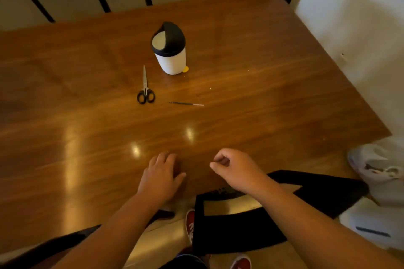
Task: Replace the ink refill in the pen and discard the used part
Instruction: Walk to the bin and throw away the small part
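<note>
A glossy brown wooden table (262,54) filled most of the room as I saw it, with black chair frames along its far edge and pale walls beyond. Ceiling lights glared off the polish near the front edge.

Toward the middle of the table stood a small white desktop bin (171,50) with a black swing lid, upright, a yellow nub showing at its base on the right. Just to its left and a little nearer lay a pair of black-handled scissors (145,87), blades shut and pointing away from the person, handles toward them.

The thin ink refill (185,103) lay flat on the wood just right of the scissors' handles and in front of the bin, touching neither. Its long axis ran nearly left to right, parallel to the front edge, the dark fine tip pointing left and the paler end to the right.

Both hands were well apart from it, near the front edge. The left hand (161,174) rested palm down, fingers loosely spread and empty. The right hand (234,168) hovered with its fingers curled in, thumb against forefinger; I could not tell whether anything was pinched there.
</note>
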